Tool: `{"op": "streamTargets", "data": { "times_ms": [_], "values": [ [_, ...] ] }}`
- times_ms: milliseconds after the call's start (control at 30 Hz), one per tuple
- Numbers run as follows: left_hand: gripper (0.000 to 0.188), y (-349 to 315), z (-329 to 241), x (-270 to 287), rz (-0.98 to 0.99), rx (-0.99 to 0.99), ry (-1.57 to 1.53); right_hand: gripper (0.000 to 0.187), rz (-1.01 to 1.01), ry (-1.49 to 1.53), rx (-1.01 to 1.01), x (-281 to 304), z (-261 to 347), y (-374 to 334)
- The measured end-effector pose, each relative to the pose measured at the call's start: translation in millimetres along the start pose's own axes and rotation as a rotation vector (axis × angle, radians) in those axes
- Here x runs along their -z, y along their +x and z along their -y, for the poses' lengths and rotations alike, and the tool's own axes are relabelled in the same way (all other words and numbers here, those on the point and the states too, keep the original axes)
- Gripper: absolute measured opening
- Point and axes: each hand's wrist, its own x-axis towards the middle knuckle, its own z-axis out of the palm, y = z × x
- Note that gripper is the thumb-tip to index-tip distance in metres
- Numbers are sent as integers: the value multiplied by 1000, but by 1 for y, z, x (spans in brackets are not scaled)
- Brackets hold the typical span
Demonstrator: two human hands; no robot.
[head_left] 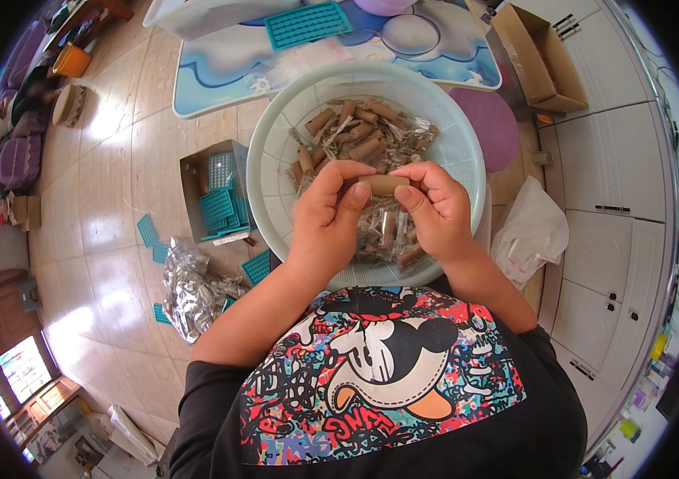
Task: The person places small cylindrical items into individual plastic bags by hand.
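A small brown cardboard tube (pixel 388 185) lies level between my two hands, over the near half of a pale green mesh basket (pixel 258 172). My left hand (pixel 330 214) pinches its left end with thumb and fingers. At the right end, my right hand (pixel 441 209) grips it the same way, thumb on the near side. Below and beyond them, the basket holds many similar brown tubes (pixel 366 149), mixed with crinkled clear wrapping (pixel 371 239). The fingers hide part of the tube's ends.
Beyond the basket stands a blue-and-white table with a teal grid tray (pixel 307 25). To the left are a cardboard box (pixel 194 191) of teal trays and a crumpled silvery bag (pixel 189 291). A purple stool (pixel 489 128), white plastic bag (pixel 532 231) and white cabinets (pixel 611 160) stand right.
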Motion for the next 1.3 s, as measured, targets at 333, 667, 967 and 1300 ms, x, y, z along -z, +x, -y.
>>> {"op": "streamTargets", "data": {
  "times_ms": [333,667,967,1300],
  "values": [
    [37,4,-4,-3,66,-8,-169,21,-79,624,-402,-2,-9,8],
    [14,4,0,-4,-19,228,-327,20,-127,314,-135,-8,-4,6],
    [11,14,-8,8,38,205,-285,17,58,496,-370,4,1,14],
    [40,166,21,135,-482,-219,955,20,-64,666,-402,19,-17,10]
  ]
}}
